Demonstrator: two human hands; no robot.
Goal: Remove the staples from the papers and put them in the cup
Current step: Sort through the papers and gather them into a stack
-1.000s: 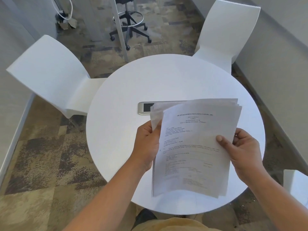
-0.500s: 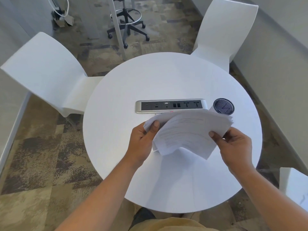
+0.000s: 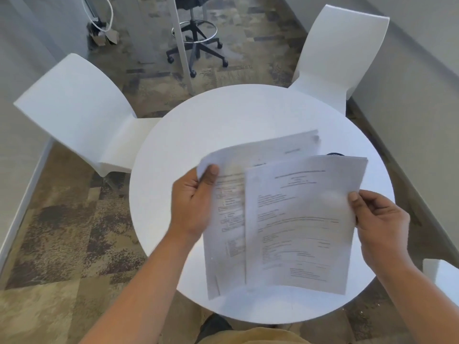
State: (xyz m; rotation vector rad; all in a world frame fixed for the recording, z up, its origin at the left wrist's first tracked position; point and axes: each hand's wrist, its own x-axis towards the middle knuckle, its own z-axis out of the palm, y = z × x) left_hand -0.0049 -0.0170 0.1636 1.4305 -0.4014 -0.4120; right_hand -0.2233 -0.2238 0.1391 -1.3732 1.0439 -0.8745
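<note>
I hold two sets of printed papers above the round white table [image 3: 223, 115]. My left hand [image 3: 193, 202] grips the left set [image 3: 228, 219] at its upper left corner, thumb on top; this set looks blurred. My right hand [image 3: 380, 219] pinches the right edge of the front set [image 3: 298, 224], which overlaps the left one. Just the dark rim of the cup [image 3: 335, 154] peeks above the right set's top edge; the rest of it is hidden. No staple can be made out.
Two white chairs stand at the table, one at the left [image 3: 79, 112] and one at the back right [image 3: 337, 53]. A black swivel stool [image 3: 196, 40] and a white post [image 3: 178, 40] stand beyond. Another white seat corner [image 3: 442, 276] shows at the right.
The single stack, tipped flat half a second ago, is raised again and split into two sets, one in each hand. The table's power strip and most of the cup are now covered.
</note>
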